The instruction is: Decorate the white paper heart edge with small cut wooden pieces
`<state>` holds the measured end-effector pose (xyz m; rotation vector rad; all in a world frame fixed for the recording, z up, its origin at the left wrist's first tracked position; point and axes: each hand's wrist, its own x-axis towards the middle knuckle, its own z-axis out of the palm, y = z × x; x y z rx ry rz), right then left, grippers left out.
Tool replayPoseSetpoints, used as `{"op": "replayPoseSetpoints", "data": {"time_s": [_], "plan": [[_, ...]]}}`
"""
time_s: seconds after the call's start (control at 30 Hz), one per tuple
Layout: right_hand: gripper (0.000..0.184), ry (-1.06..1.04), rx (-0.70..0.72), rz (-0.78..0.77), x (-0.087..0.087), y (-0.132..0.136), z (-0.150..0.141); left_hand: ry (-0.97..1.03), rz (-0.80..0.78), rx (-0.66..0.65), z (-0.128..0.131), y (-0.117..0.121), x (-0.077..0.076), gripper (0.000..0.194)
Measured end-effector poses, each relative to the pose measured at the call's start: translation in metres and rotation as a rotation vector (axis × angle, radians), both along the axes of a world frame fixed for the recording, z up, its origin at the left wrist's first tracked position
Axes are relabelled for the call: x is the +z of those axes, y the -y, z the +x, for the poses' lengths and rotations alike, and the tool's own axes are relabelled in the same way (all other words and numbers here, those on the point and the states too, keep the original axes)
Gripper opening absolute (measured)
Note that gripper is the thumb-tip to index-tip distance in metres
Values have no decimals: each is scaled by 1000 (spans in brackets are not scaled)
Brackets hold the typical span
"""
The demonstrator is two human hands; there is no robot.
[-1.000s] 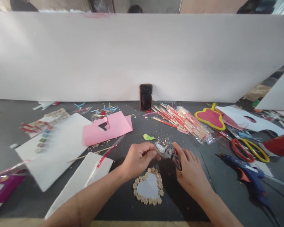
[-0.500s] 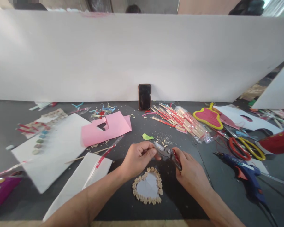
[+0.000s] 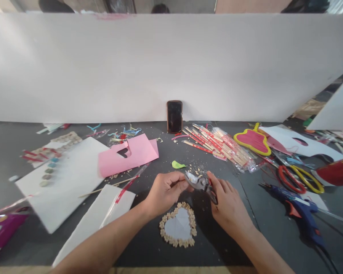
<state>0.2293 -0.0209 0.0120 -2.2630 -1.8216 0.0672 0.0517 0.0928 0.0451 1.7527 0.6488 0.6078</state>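
My right hand (image 3: 230,201) is closed round the handles of red-handled pruning shears (image 3: 201,183), whose blades point left. The fingers of my left hand (image 3: 167,192) are pinched together at the blade tips; what they hold is too small and hidden to name. Just below, a white paper heart (image 3: 177,226) lies on the dark table, edged with small pale wooden pieces (image 3: 171,240). Beyond the blades are pale crumbs and cut bits (image 3: 198,169) and a bright green scrap (image 3: 178,164).
A phone (image 3: 174,117) leans against the white board (image 3: 171,68). Wrapped chopsticks (image 3: 214,142) lie at the back right. Scissors (image 3: 300,179) and a blue glue gun (image 3: 294,207) are on the right. Pink paper (image 3: 140,150) and white sheets (image 3: 65,190) cover the left.
The shears' blades narrow, then spread again at my left fingertips. Both hands stay nearly in place; the view shifts slightly.
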Motion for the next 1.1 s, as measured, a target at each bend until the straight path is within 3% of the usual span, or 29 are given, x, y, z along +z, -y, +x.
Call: {"op": "replayPoseSetpoints", "data": {"time_s": [0.27, 0.57, 0.7, 0.87, 1.1], "plan": [[64, -2, 8, -24, 5, 0, -1, -34, -108, -46, -1, 0, 1, 23], [50, -56, -36, -91, 7, 0, -3, 5, -130, 22, 4, 0, 0, 19], [55, -18, -59, -54, 4, -3, -2, -8, -32, 95, 6, 0, -1, 12], [65, 1, -22, -52, 1, 0, -2, -49, 91, 107, 3, 2, 1, 19], [68, -18, 1, -24, -2, 1, -1, -55, 31, 9, 1, 1, 3, 23]]}}
